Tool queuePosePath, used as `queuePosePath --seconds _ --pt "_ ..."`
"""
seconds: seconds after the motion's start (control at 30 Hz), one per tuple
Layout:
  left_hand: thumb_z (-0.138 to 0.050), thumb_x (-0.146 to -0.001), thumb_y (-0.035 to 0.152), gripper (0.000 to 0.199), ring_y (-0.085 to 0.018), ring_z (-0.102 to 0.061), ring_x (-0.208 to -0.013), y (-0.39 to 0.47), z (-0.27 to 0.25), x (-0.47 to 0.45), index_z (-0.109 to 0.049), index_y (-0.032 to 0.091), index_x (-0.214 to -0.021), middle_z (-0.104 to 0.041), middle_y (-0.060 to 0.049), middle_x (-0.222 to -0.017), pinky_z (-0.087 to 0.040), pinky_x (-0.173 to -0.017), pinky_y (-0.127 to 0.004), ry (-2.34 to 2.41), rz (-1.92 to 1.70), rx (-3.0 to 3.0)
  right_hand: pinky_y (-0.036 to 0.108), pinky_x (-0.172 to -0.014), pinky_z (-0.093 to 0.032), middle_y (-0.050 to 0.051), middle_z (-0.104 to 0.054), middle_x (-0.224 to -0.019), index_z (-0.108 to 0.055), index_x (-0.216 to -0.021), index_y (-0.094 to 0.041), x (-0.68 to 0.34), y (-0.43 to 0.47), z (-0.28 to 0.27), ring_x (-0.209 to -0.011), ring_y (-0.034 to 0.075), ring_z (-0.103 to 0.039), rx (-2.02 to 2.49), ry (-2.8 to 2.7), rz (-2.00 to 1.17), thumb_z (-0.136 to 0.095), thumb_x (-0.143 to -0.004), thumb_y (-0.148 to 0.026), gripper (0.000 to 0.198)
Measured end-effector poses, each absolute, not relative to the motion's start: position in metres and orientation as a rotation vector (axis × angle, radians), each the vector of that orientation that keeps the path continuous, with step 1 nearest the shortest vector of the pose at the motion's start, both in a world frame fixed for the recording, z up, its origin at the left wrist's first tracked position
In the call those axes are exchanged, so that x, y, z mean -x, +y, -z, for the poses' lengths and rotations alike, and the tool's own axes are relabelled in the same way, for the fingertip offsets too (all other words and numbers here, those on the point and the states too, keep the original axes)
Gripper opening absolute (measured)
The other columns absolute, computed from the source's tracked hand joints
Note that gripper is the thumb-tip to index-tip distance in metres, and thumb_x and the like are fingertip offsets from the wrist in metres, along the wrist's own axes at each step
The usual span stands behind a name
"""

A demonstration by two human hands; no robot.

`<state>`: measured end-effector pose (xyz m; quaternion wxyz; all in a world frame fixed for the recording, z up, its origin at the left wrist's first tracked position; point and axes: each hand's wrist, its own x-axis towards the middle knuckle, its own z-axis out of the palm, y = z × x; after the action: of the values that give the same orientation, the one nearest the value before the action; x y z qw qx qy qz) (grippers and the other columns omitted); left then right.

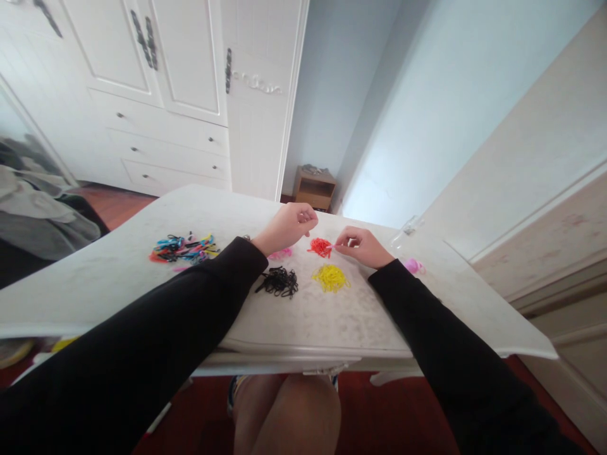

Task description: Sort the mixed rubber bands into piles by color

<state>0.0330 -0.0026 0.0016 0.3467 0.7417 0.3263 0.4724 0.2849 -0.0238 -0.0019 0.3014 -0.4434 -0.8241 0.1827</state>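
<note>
My left hand [291, 222] hovers over the far middle of the white table, fingers curled; whatever they hold, if anything, is hidden. Partly behind that wrist lies a small pile of pink rubber bands [283, 253]. My right hand [363, 246] pinches a small pink rubber band [331, 246] at the right edge of a pile of red rubber bands [320, 247]. Closer to me are a pile of yellow rubber bands [331, 278] and a pile of black ones [279, 282]. A larger mixed-colour pile of bands [183, 248] is on the left.
Right of my right wrist lies a purple-pink item [414, 266], partly hidden by the sleeve. Behind it is a clear plastic container [404, 233]. The white table [365, 325] has its front edge above my knees. A white wardrobe [190, 69] stands beyond.
</note>
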Motion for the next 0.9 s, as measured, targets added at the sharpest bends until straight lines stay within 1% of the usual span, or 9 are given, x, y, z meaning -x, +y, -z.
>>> queuePosePath --seconds 0.2,0.43,0.67,0.8,0.9 --pt "-0.064 -0.087 0.019 0.01 -0.013 -0.064 -0.057 -0.0006 -0.0008 -0.0327 -0.066 0.016 -0.078 -0.065 -0.001 -0.061 -0.049 -0.057 -0.024 0.871 -1.223 -1.94 0.028 -0.061 -0.046 0.004 -0.07 -0.08 -0.076 -0.088 -0.018 -0.2857 -0.0197 0.0046 -0.067 0.015 -0.061 1.222 -2.18 -0.353 -0.076 -0.079 -0.04 0.023" --pt "-0.064 -0.087 0.02 0.01 -0.012 -0.063 -0.057 -0.0003 -0.0014 -0.0325 -0.067 0.015 -0.079 -0.066 -0.002 -0.064 -0.049 -0.056 -0.023 0.866 -1.214 -1.933 0.027 -0.059 -0.047 0.004 -0.072 -0.082 -0.075 -0.082 -0.018 -0.284 -0.0222 0.0063 -0.066 0.014 -0.061 1.205 -2.252 -0.427 -0.078 -0.077 -0.04 0.022" --pt "-0.063 -0.087 0.021 0.01 -0.012 -0.064 -0.057 0.0005 0.0003 -0.0332 -0.066 0.015 -0.08 -0.068 -0.003 -0.069 -0.048 -0.055 -0.023 0.878 -1.199 -1.954 0.029 -0.062 -0.047 0.003 -0.071 -0.079 -0.074 -0.079 -0.019 -0.2828 -0.0191 0.0102 -0.064 0.014 -0.06 1.241 -2.187 -0.316 -0.075 -0.077 -0.032 0.013" --pt "-0.063 -0.086 0.022 0.009 -0.012 -0.064 -0.057 -0.0005 0.0002 -0.0335 -0.066 0.015 -0.08 -0.068 -0.003 -0.07 -0.048 -0.056 -0.023 0.868 -1.195 -1.959 0.029 -0.063 -0.047 0.003 -0.071 -0.079 -0.075 -0.078 -0.018 -0.2854 -0.0173 0.0094 -0.065 0.014 -0.06 1.28 -2.216 -0.345 -0.076 -0.076 -0.031 0.013" --pt "-0.063 -0.087 0.022 0.01 -0.012 -0.065 -0.057 -0.0013 -0.0001 -0.0337 -0.067 0.015 -0.081 -0.068 -0.003 -0.07 -0.047 -0.055 -0.023 0.881 -1.185 -1.956 0.029 -0.065 -0.047 0.003 -0.071 -0.079 -0.076 -0.076 -0.018 -0.2869 -0.0169 0.0105 -0.066 0.015 -0.061 1.298 -2.269 -0.355 -0.076 -0.075 -0.027 0.009"
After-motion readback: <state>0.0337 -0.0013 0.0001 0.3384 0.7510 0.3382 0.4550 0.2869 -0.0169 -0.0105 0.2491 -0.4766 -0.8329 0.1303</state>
